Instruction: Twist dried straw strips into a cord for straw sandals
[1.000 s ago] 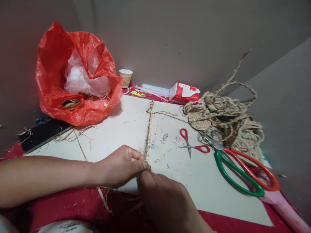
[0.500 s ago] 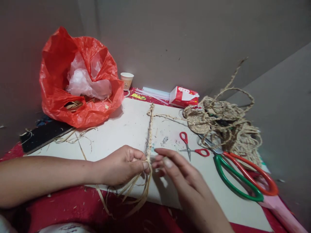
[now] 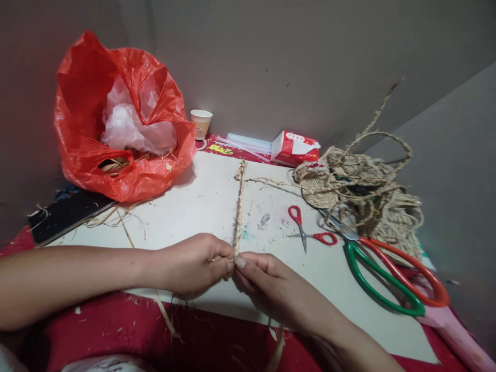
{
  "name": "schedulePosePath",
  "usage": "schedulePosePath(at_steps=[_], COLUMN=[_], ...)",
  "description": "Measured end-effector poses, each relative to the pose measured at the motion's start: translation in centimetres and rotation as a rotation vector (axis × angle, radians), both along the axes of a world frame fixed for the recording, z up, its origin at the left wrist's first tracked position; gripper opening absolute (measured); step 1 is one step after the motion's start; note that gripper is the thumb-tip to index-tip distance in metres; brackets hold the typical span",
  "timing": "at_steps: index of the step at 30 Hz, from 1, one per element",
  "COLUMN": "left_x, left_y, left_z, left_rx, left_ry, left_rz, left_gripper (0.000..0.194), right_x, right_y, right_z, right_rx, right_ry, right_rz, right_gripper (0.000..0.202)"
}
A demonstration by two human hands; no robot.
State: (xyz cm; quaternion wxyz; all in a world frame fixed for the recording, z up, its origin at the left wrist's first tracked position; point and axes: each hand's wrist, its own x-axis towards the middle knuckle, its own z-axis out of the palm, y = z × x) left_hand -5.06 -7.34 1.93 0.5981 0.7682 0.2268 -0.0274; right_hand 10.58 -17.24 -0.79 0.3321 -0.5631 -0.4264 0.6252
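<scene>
A braided straw cord (image 3: pixel 239 212) runs up the white board from my hands and bends at its far end toward the coiled pile at the right. My left hand (image 3: pixel 199 263) pinches the near end of the braid between thumb and fingertips. Right beside it, my right hand (image 3: pixel 267 279) is closed on the same end, the two thumbs almost touching. The loose strands below are mostly hidden by my hands; a strip (image 3: pixel 277 346) hangs below my right forearm.
Small red-handled scissors (image 3: pixel 304 236) lie right of the braid, with large green-and-orange-handled shears (image 3: pixel 383 276) and a pile of braided cord (image 3: pixel 364 186) beyond. A red plastic bag (image 3: pixel 124 181), black phone (image 3: pixel 70 217), paper cup (image 3: pixel 201 125) and tissue pack (image 3: pixel 290 148) surround the board (image 3: pixel 186 206).
My right hand, which was apart from the braid with fingers spread, has moved left and closed on its near end. My left hand keeps its pinch.
</scene>
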Motion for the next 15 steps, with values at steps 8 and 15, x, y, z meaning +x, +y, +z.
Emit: schedulePosePath(at_steps=[8, 15], left_x=[-0.5, -1.6], left_y=[-0.1, -2.7], left_z=[1.3, -0.4], left_rx=[0.499, 0.934], left_ry=[0.093, 0.091], left_rz=[-0.14, -0.293], left_gripper=[0.026, 0.015], right_x=[-1.5, -2.9], right_y=[-0.3, -0.5], right_z=[-0.8, 0.1], right_rx=[-0.038, -0.046], right_ry=[-0.134, -0.018], right_rz=[-0.197, -0.347], right_gripper=[0.04, 0.037])
